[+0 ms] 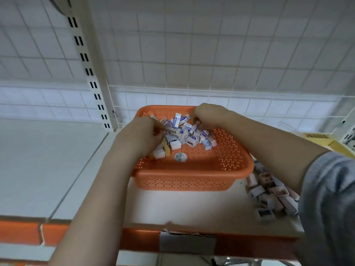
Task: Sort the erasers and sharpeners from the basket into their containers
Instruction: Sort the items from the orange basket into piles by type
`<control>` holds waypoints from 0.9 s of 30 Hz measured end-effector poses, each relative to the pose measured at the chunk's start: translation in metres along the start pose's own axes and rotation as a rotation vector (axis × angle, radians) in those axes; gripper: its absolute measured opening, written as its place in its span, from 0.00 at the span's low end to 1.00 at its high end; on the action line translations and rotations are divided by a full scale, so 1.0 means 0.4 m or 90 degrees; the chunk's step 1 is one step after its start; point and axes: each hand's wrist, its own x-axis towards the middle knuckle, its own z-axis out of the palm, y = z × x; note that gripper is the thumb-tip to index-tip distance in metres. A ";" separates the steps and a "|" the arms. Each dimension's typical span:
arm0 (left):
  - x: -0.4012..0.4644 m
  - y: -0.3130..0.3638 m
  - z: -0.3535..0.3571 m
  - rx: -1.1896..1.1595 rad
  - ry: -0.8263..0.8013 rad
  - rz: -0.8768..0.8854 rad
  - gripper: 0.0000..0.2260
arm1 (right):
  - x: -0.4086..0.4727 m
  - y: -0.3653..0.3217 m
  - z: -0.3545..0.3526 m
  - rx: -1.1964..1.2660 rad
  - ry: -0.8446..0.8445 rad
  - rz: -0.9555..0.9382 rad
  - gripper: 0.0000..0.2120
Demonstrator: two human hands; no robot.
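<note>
Both hands are working centre-frame in the orange perforated plastic basket [194, 176]: your left hand [143, 136] and right hand [208, 114] are each pinching light, rigid wrapped erasers [189, 134]; grip their short sides.

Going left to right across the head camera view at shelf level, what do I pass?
Slotted shelf upright → left hand → pile of small boxes in the orange basket → right hand → loose heap of boxes on the shelf → yellow box.
</note>
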 end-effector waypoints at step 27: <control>0.276 0.070 0.104 -0.032 -0.041 -0.056 0.13 | -0.496 -0.085 0.041 0.679 0.490 0.315 0.06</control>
